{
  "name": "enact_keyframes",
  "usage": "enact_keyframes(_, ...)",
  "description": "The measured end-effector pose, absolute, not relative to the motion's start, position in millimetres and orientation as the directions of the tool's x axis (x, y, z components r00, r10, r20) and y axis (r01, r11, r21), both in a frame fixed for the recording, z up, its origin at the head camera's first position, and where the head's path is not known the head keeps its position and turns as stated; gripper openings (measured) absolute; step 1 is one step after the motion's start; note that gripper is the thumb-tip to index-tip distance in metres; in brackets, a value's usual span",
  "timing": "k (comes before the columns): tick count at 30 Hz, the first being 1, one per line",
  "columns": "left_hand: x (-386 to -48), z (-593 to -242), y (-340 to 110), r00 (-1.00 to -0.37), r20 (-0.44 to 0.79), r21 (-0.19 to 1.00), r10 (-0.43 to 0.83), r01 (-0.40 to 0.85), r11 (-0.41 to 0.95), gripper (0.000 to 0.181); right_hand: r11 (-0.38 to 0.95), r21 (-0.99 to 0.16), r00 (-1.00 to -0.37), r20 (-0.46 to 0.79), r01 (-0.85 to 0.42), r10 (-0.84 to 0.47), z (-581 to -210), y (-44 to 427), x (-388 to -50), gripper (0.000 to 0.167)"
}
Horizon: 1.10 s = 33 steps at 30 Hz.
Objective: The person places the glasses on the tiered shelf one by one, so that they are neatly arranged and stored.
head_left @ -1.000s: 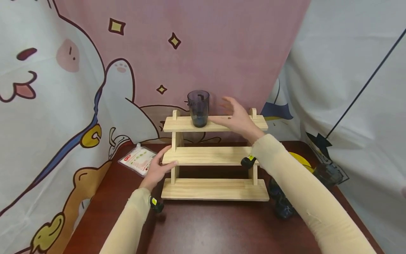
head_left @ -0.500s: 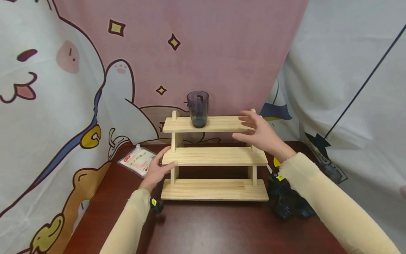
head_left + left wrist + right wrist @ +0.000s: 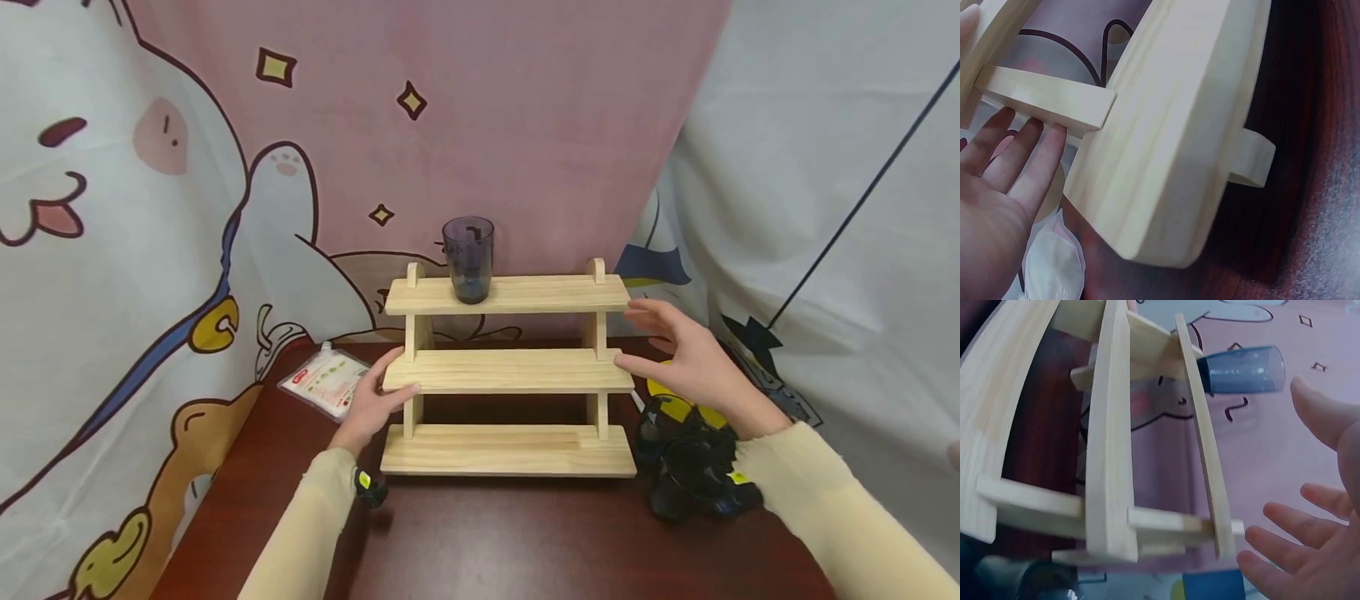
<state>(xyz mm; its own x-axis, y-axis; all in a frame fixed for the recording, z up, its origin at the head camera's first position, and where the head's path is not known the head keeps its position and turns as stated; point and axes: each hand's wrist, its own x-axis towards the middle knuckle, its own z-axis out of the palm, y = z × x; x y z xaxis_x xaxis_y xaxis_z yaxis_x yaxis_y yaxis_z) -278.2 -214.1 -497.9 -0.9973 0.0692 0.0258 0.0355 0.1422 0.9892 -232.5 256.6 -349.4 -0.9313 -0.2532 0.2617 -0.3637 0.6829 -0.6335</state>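
Note:
A three-tier wooden shelf [image 3: 510, 371] stands on the dark red table. On its top tier, left of the middle, a bluish see-through cup [image 3: 470, 262] stands upright. My left hand [image 3: 367, 404] grips the left end of the middle tier, thumb on the front edge; in the left wrist view its fingers [image 3: 1038, 153] lie against a side support. Off the shelf's right end, my right hand [image 3: 686, 358] holds nothing, its fingers spread and slightly bent, thumb apart. The right wrist view has the right hand [image 3: 1310, 531] beside the shelf's end, with the cup [image 3: 1244, 370] farther along.
Several dark see-through items [image 3: 690, 467] stand close together right of the shelf, below my right hand, with something yellow [image 3: 667, 406] behind them. A white printed pouch [image 3: 326, 379] lies left of the shelf. Patterned cloth [image 3: 525, 125] hangs behind the table.
My right hand has moved right and down, away from the cup, past the shelf's right end. The dark items below it show more fully. My left hand and the cup have stayed in place.

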Motion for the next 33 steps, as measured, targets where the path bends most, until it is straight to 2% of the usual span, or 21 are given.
enact_keyframes(15, -271, -491, -212, -0.997, 0.026, 0.991, 0.068, 0.035, 0.131, 0.078, 0.732, -0.600, -0.937, 0.311, -0.322, -0.157, -386, 323, -195, 0.066)
enact_keyframes(22, -270, -487, -210, -0.998, 0.032, 0.988, 0.059, 0.040, 0.150, 0.078, 0.781, -0.556, -0.939, 0.325, -0.285, -0.111, -402, 355, -173, 0.066)
enact_keyframes(27, -281, -503, -215, -0.998, 0.026, 0.989, 0.054, 0.033, 0.145, 0.079, 0.806, -0.550, -0.952, 0.302, -0.220, -0.053, -422, 377, -157, 0.062)
enact_keyframes(33, -289, -517, -218, -0.998, 0.041, 0.990, 0.055, 0.048, 0.136, 0.078, 0.827, -0.535, -0.945, 0.327, -0.173, 0.014, -449, 392, -141, 0.067)
